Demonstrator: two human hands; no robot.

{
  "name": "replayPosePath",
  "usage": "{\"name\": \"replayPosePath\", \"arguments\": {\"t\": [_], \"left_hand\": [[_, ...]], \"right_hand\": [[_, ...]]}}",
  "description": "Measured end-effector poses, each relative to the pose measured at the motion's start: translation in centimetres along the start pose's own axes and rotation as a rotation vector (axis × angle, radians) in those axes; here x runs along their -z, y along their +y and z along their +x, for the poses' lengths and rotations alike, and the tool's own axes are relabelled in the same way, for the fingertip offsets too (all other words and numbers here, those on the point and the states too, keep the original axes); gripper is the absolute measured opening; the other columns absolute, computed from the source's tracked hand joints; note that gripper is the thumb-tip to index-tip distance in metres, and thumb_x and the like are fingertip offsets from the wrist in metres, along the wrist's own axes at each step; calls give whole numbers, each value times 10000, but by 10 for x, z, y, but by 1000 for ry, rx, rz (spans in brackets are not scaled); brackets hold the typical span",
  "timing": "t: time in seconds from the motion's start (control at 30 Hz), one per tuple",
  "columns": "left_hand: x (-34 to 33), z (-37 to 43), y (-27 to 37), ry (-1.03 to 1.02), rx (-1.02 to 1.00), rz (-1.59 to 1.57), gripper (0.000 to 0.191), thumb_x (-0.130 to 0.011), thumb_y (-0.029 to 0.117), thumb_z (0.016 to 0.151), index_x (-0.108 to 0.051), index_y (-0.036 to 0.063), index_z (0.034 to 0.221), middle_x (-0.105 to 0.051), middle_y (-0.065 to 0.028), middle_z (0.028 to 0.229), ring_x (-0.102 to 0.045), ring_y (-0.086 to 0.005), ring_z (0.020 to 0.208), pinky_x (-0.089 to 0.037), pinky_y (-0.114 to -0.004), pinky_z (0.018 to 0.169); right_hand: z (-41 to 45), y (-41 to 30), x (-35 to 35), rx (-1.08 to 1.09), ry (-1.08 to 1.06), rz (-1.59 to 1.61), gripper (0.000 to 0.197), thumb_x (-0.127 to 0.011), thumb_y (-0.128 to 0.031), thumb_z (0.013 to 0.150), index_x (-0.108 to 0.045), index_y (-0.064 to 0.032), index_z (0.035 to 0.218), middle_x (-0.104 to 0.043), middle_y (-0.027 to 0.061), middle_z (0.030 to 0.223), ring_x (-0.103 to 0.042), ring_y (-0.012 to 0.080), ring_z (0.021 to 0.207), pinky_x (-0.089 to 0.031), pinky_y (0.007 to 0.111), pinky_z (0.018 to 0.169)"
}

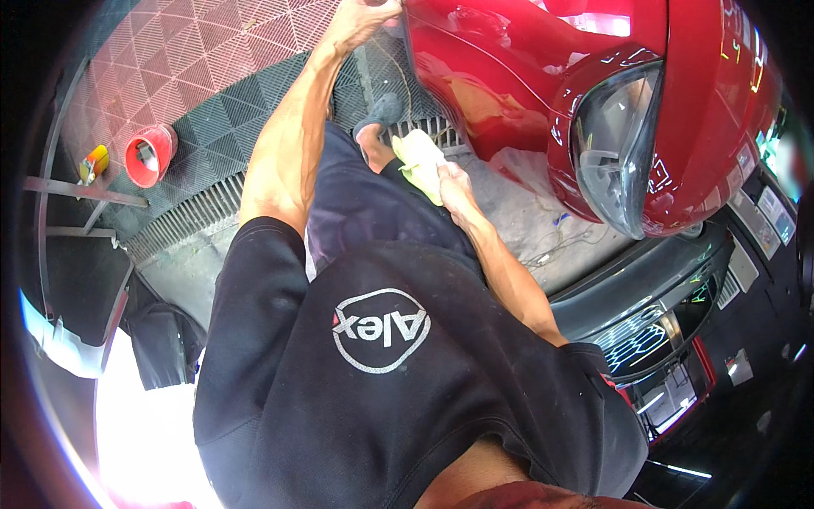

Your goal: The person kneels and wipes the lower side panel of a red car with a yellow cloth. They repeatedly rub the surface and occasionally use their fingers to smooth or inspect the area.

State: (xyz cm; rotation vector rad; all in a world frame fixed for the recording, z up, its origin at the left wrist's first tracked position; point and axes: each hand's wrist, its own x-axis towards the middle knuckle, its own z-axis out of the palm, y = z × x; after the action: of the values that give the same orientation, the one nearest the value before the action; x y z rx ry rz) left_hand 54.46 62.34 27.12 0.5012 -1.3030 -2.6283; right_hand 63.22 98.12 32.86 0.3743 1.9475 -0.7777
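Note:
My left hand (367,18) is at the top edge of the view, beside the edge of a red car's body (489,76). Its fingers are bent and partly cut off, so I cannot tell whether they hold anything. My right hand (455,188) is closed around a pale yellow-green cloth (420,159), low in front of my dark trousers. The car's clear headlight (617,140) lies to the right of both hands. Glossy red paint around it shows bright reflections.
A red bucket-like container (149,156) with something inside stands on grey and red floor tiles (210,38). A metal floor grate (191,210) runs near my legs. A metal frame (86,191) stands at left. Thin cords (559,245) lie on the floor below the car; a dark car (610,305) is at right.

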Motion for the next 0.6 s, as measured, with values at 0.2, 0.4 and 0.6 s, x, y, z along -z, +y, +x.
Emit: {"name": "replayPosePath", "arguments": {"t": [0.2,0.4,0.6], "left_hand": [[-11,-6,10,30,-3,20,191,-762,126,891,-586,58,918,-634,-43,805,-630,-132,689,-579,-308,666],[-7,-8,1,35,-44,35,212,-775,151,895,-591,51,921,-651,-65,783,-644,-140,699,-551,-293,648],[-9,-12,0,18,-63,-71,176,-759,146,908,-623,39,942,-639,-49,777,-605,-124,680,-511,-274,636]], "right_hand": [[1,0,-3,5,-5,-6,345,-472,-274,1077,-645,12,1162,-692,72,1046,-596,132,937,-467,297,858],[-8,-14,0,14,10,-6,351,-469,-276,1078,-644,14,1167,-692,74,1045,-597,131,938,-469,297,862],[-3,-6,6,27,-1,-70,346,-461,-272,1080,-644,11,1159,-692,78,1044,-598,127,940,-469,299,863]]}}
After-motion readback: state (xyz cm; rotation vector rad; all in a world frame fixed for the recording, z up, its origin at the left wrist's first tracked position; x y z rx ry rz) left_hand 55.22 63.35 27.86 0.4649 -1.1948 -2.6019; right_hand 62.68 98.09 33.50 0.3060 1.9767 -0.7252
